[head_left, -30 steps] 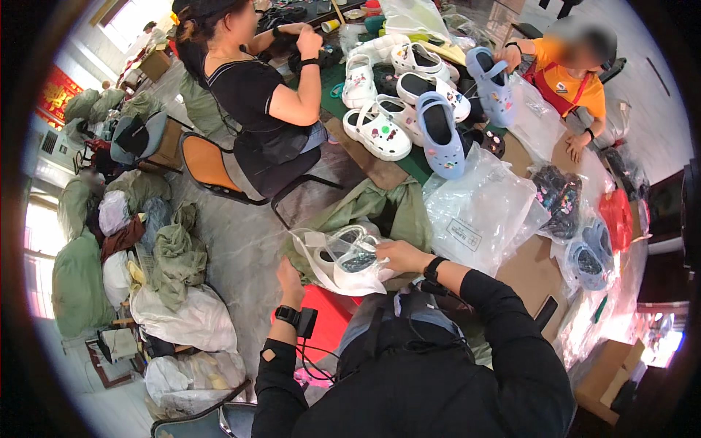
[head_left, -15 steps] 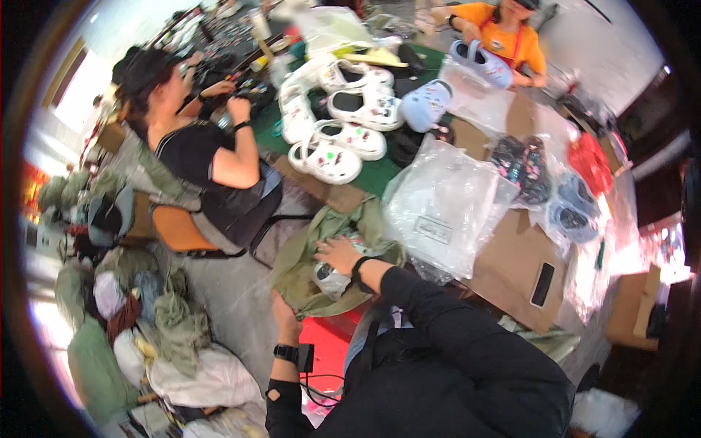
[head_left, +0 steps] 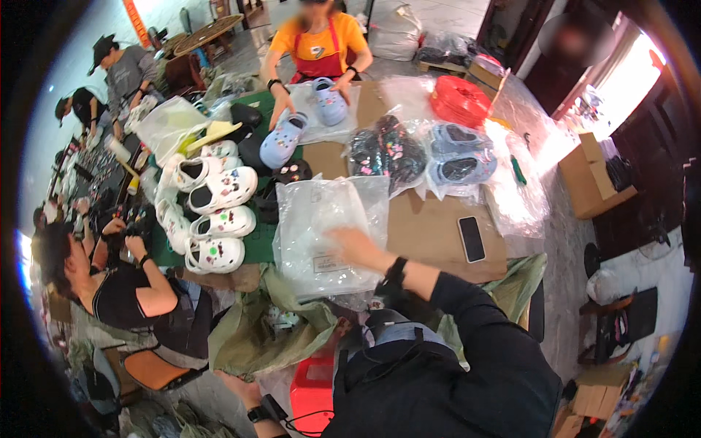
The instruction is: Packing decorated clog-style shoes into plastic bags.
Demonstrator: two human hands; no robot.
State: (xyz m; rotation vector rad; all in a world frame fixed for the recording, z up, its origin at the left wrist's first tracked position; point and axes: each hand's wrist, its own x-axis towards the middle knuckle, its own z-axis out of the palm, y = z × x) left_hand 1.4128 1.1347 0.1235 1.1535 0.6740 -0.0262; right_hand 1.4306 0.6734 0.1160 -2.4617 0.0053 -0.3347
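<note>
A green woven sack (head_left: 274, 343) gapes at the table's front edge, with clogs in clear wrapping (head_left: 283, 319) partly visible inside it. My left hand (head_left: 239, 389) grips the sack's lower rim, its fingers partly hidden by the cloth. Over a stack of clear plastic bags (head_left: 307, 215) reaches my right hand (head_left: 358, 250), fingers stretched out and slightly blurred; I cannot tell if it touches them. Several white clogs (head_left: 223, 187) with colourful charms stand left of the bags.
Across the table a person in orange (head_left: 319, 44) has hands by two blue clogs (head_left: 283, 140). Bagged dark clogs (head_left: 387, 155) and bagged blue clogs (head_left: 461, 162) lie at right, near a phone (head_left: 472, 239) on cardboard. Another person (head_left: 124, 292) sits at left. A red stool (head_left: 310, 390) is below.
My right hand has left the wrapped clogs inside the sack and moved to above the plastic bags. My left hand stays at the sack's rim. The head view has turned right.
</note>
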